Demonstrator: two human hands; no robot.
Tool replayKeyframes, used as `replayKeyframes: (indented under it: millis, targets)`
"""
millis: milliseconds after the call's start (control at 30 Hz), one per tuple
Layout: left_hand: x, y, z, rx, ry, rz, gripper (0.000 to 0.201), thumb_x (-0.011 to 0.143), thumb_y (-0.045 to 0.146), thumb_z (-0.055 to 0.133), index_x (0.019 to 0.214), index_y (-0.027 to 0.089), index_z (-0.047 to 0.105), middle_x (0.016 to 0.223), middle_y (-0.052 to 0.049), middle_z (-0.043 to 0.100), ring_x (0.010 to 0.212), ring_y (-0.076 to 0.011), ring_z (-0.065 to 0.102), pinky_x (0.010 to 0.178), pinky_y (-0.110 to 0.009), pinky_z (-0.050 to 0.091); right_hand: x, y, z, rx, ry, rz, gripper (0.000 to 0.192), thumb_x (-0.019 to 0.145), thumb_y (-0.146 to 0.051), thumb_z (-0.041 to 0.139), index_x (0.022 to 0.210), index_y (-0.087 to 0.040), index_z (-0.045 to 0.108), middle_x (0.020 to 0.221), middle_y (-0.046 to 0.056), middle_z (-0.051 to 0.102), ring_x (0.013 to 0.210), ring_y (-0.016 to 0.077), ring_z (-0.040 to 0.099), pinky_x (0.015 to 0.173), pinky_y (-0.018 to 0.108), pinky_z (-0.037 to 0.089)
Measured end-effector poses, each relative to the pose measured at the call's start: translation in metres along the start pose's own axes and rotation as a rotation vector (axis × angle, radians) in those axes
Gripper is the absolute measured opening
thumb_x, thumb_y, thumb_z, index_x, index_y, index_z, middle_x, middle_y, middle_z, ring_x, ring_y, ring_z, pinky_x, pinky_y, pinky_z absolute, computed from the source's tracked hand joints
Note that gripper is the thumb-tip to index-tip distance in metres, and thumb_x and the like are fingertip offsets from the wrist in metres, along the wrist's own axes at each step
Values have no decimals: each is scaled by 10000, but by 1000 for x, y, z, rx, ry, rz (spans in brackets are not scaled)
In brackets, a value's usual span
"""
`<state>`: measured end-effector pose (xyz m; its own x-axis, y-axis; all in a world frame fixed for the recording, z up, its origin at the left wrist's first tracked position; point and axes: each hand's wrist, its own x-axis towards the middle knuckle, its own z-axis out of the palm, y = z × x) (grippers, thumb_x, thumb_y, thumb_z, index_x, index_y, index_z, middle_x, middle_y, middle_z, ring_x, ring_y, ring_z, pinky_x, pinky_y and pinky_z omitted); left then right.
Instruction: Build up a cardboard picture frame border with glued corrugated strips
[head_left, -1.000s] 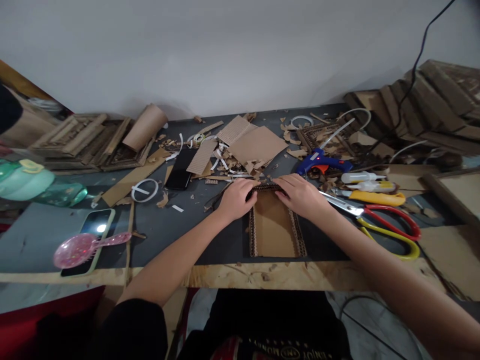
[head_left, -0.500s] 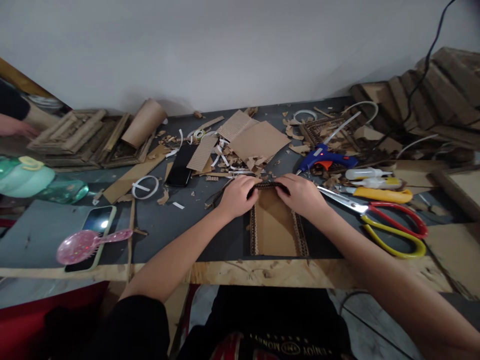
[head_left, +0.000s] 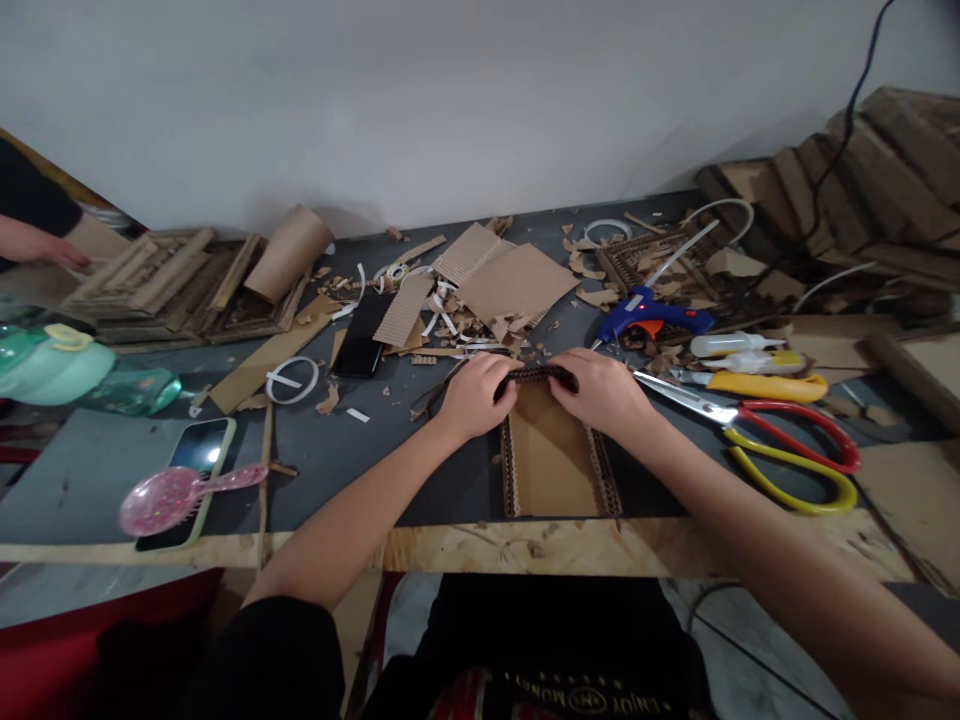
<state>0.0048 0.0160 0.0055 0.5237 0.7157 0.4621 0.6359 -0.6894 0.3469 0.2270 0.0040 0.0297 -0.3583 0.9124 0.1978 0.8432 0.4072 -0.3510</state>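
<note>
A flat brown cardboard panel [head_left: 553, 462] with corrugated strips along its left and right edges lies on the dark table near the front edge. Across its far edge sits a dark corrugated cardboard strip [head_left: 537, 374]. My left hand [head_left: 474, 396] pinches the strip's left end and my right hand [head_left: 600, 390] pinches its right end, both pressing it down onto the panel.
Red-and-yellow scissors [head_left: 780, 440], a yellow cutter [head_left: 765, 385], a glue bottle [head_left: 731, 345] and a blue glue gun [head_left: 649, 318] lie to the right. Cardboard scraps [head_left: 495, 290], a black phone [head_left: 364, 335], another phone under a pink brush [head_left: 176, 490] sit left. Another person's hand [head_left: 52, 250] is at far left.
Both hands stay on the strip, with the fingers shifting slightly along it. The other person's hand at far left has come into view near the stacked frames.
</note>
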Motion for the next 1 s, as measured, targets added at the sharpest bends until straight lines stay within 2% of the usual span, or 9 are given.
replayKeyframes:
  millis: [167,300,467,700,1000]
  targets:
    - [0,0,1,17,7,4,256,898,140,492,1088,139,663,1069,-120,714,1041,-255,653,938,-431,556,3,-7,-2,-32,-68,59,280,926,-202,492,1065,-168,733,1102,107,735,963,240,704,788,325,531]
    - [0,0,0,19,-18,-12,281,888,124,486,1106,142,661,1086,-123,708,1063,-257,649,953,-437,552,8,-11,-5,-94,-139,49,275,944,-192,464,1027,-157,724,1066,118,726,937,234,696,750,310,507]
    - [0,1,0,41,-6,-33,282,884,120,488,1102,160,661,1089,-105,711,1057,-252,653,951,-433,555,10,-12,-4,-114,-122,54,287,949,-204,453,1046,-167,721,1082,115,729,906,225,693,703,303,495]
    - [0,0,1,43,2,-23,267,890,122,479,1088,143,656,1082,-118,709,1049,-258,647,943,-430,553,11,-14,-8,-83,-56,29,309,891,-241,542,1144,-206,715,1186,89,730,959,238,700,709,314,509]
    - [0,0,1,55,-3,-33,225,906,161,511,1085,152,645,1065,-117,706,1039,-264,649,939,-433,554,24,-30,-8,-145,-187,1,286,936,-279,520,1120,-217,730,1147,73,738,983,252,700,639,306,461]
